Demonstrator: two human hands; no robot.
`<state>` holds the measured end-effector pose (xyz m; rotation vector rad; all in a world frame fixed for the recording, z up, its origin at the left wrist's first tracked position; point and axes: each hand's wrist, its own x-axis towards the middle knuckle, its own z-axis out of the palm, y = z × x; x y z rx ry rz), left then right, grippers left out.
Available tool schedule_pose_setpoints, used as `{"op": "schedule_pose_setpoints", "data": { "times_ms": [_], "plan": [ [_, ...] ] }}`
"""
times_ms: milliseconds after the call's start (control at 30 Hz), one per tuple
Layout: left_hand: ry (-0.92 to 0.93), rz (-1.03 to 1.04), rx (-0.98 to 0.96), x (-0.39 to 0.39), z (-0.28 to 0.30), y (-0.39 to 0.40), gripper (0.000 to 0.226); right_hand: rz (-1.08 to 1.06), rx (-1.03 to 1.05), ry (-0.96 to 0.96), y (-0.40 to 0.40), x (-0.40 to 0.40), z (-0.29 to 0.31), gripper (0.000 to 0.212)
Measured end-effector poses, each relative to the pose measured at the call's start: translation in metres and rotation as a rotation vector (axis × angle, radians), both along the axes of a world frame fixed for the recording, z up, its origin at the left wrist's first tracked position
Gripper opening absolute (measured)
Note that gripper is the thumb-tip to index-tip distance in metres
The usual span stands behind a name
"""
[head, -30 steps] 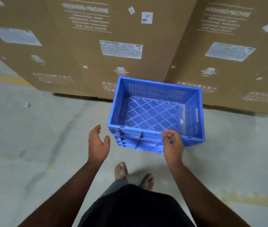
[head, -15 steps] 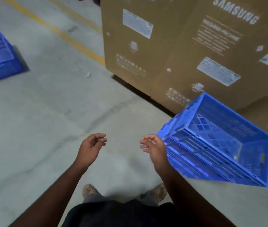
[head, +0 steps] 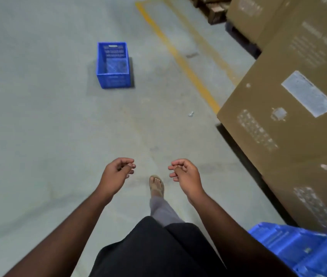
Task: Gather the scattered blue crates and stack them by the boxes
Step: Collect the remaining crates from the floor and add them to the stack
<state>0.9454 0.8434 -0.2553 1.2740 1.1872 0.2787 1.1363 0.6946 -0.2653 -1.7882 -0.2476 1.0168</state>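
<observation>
Hands apart, empty, fingers loosely curled: left hand [head: 116,171], right hand [head: 186,174]. Crate [head: 113,65] sits well ahead; boxes [head: 290,108] stand right.

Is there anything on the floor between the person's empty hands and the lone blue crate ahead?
Nothing visible blocks the way. Bare concrete floor lies between the left hand, the right hand and the blue crate. The yellow line, a small scrap of litter and the cardboard boxes lie off to the right.
</observation>
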Motion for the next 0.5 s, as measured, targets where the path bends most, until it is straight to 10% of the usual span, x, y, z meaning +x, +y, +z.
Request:
{"op": "schedule_pose_setpoints", "data": {
  "times_ms": [500],
  "plan": [
    [-0.065,0.365,0.000,0.090,0.030,0.338,0.017,0.337,0.061,0.026,0.427,0.096,0.024,0.014]
  ]
}}
